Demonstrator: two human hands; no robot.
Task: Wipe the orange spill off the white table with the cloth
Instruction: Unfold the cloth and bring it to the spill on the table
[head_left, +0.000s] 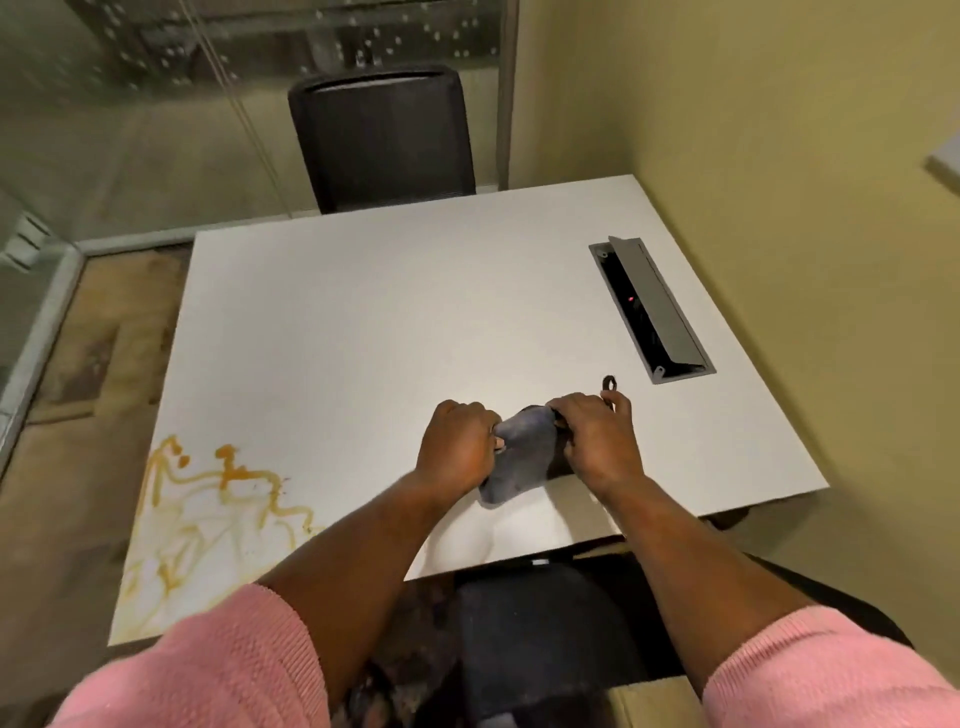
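I see a white table (363, 322). At its near left corner is an orange spill (208, 499) in thin wiggly lines. The cloth (519, 462) is dark grey-blue. The sleeves (218, 670) are pink. A black chair (384, 140) stands past the far edge. The slot (649, 312) by the right edge is grey and black inside.

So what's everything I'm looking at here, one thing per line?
table: one, white, centre of view
spill: one, orange streaks, near left corner of the table
cloth: one, dark grey, near edge of the table, held between both hands
cable box: one, grey, lid open, set into the table at right
chair: one, black, far side of the table
ring: one, small and dark, by the right hand
sleeves: two, pink, bottom corners
left hand, right hand: both gripping the cloth
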